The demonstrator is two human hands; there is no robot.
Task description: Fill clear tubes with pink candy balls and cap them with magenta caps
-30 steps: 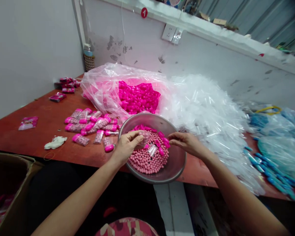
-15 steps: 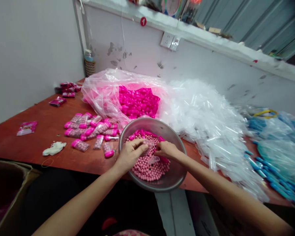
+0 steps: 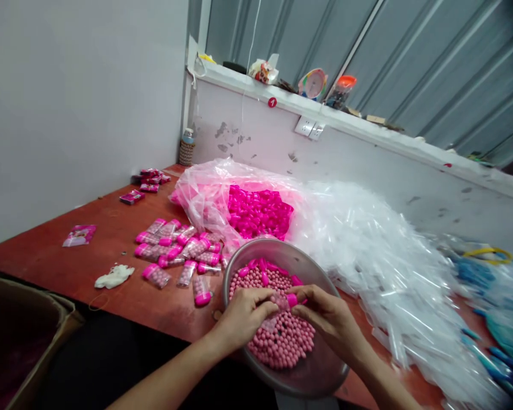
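Observation:
A metal bowl (image 3: 325,376) at the table's front edge holds pink beads (image 3: 282,344) and several magenta caps (image 3: 265,278). Over the beads, my left hand (image 3: 250,316) pinches a clear container (image 3: 281,302) with pink beads in it. My right hand (image 3: 320,313) grips a magenta cap (image 3: 291,299) at the container's right end. Left of the bowl lie several filled containers with magenta caps (image 3: 156,275). Behind the bowl, a clear plastic bag (image 3: 205,191) lies open around many magenta caps (image 3: 259,213).
Clear empty tubes (image 3: 367,239) are heaped right of the bowl, beside bagged blue items (image 3: 474,273). A white cloth (image 3: 114,276), pink packets (image 3: 79,235) and an open cardboard box (image 3: 64,319) are at the left. A ledge (image 3: 367,128) runs along the wall.
The view has tilted up, so the table sits lower in the picture. My right hand has come up from the caps in the bowl and now holds a magenta cap against the container.

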